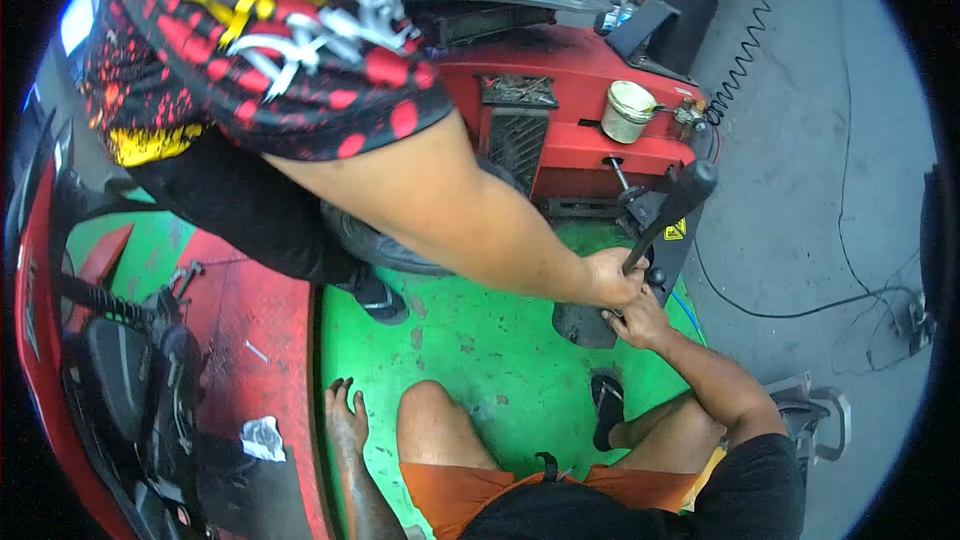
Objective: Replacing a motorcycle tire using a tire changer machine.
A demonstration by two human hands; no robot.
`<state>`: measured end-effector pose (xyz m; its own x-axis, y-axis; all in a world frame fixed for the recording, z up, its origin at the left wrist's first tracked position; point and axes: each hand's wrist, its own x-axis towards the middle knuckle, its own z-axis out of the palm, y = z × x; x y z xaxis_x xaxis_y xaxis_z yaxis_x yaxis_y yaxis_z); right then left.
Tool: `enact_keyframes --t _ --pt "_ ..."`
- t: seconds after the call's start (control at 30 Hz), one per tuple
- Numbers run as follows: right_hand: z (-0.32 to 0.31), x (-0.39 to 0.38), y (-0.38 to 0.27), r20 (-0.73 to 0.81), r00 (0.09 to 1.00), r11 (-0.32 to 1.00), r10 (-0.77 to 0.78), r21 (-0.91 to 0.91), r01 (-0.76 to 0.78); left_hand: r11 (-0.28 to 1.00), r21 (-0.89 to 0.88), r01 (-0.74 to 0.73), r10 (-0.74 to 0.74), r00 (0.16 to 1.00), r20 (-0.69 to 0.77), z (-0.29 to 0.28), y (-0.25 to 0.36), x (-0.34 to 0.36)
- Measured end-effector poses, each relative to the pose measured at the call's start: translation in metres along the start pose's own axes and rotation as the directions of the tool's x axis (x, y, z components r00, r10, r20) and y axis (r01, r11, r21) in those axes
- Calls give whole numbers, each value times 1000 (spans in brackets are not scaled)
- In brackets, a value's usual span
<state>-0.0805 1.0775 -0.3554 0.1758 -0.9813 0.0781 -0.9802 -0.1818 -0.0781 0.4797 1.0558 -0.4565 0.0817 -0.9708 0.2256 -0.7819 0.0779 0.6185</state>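
Black lever at the right edge of the green platform: handling and alignment.
The person's left hand (346,418) is empty, fingers extended and slightly spread, beside the platform's left edge. The right hand (641,324) has its fingers part-curled at the lever's lower end, just below the co-worker's hand (613,279); whether it grips anything cannot be told. The black lever (672,212) stands at the right edge of the green platform (470,350), near the closest right corner of the red machine (570,55); the co-worker's hand closes around its lower end. Its long axis runs obliquely, the thick rounded end pointing away from the person and rightward. Judged by appearance, the lever is rigid, moderately heavy and not fragile; the smooth thick end offers the best hold, though grease could make it slippery.
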Motion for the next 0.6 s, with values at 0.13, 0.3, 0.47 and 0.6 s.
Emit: enact_keyframes --t 0.13,0.3,0.47,0.6 --pt "-4 -1 -6 -49 999 1000 -19 10 20 1000 -8 -25 25 999 27 1 7 6" --pt "7 -2 0 -108 993 998 -48 -47 43 998 -14 -68 68 995 69 6 10 6" --pt "5 -1 -1 -108 993 999 -40 -18 39 999 -20 -48 50 995 84 10 14 8" --pt "-1 1 -3 -127 990 998 -59 -11 58 998 -18 -53 54 995 79 4 19 10"
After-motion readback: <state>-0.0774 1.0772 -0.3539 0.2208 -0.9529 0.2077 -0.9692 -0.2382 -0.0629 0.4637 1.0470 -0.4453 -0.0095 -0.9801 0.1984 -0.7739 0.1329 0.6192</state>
